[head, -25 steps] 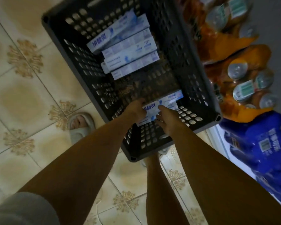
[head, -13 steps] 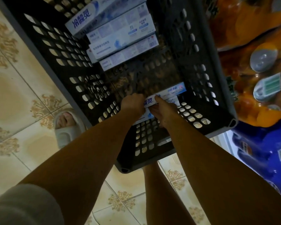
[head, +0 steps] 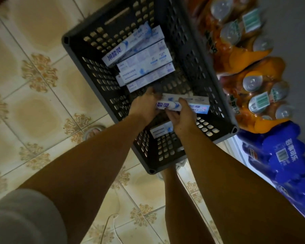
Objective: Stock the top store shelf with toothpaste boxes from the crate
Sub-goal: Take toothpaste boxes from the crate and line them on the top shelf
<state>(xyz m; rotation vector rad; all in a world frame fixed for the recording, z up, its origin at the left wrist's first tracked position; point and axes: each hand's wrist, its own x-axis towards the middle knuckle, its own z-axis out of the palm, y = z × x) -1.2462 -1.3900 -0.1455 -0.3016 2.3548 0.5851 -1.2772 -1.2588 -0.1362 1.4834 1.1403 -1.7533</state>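
Both hands reach into the dark slotted crate. The left hand and right hand together grasp a small bundle of toothpaste boxes, fingers curled round it, lifted clear of the crate floor. Another toothpaste box lies just below the right hand. A stack of toothpaste boxes lies beyond the hands, at the crate's far end.

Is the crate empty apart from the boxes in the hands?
No, a stack of toothpaste boxes lies at the crate's far end.
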